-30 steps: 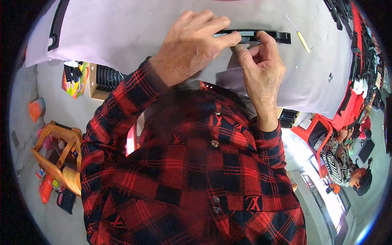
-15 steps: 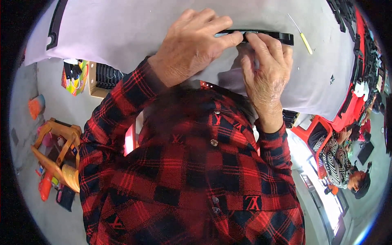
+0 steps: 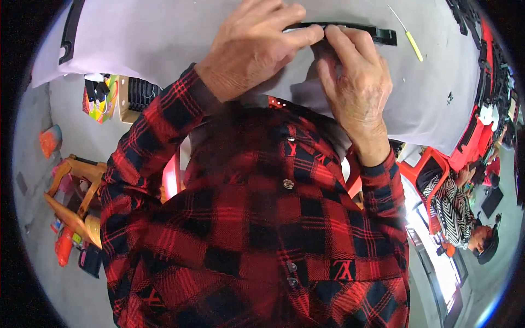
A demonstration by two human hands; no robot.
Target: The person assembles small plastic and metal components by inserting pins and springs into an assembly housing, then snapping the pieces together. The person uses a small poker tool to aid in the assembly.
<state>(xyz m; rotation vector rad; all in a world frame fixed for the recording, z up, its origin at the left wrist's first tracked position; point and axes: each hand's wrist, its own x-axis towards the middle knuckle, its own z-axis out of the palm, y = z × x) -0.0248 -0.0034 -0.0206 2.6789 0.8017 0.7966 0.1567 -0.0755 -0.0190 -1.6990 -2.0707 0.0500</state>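
Note:
A long, narrow black plastic strip [image 3: 365,27] lies across the grey cloth-covered table [image 3: 164,33], its right end formed like a clip. My left hand [image 3: 256,48] grips the strip from the left, with index finger and thumb pressed near its middle. From the right, my right hand [image 3: 358,82] has its fingertips bent down onto the same strip, close to the left fingertips. Whatever small part may sit between the two sets of fingertips is hidden. To the right of the strip rests a thin screwdriver with a yellow handle [image 3: 414,46].
Another black strip [image 3: 71,33] lies at the table's left edge. Small black bits [image 3: 449,98] are on the cloth at right. A box of black parts [image 3: 131,101] stands below left, near a wooden chair [image 3: 76,191]. A person [image 3: 456,210] sits at far right.
Both hands and the black strip have shifted slightly farther up in the view. The fingertips stay close together at the strip's middle.

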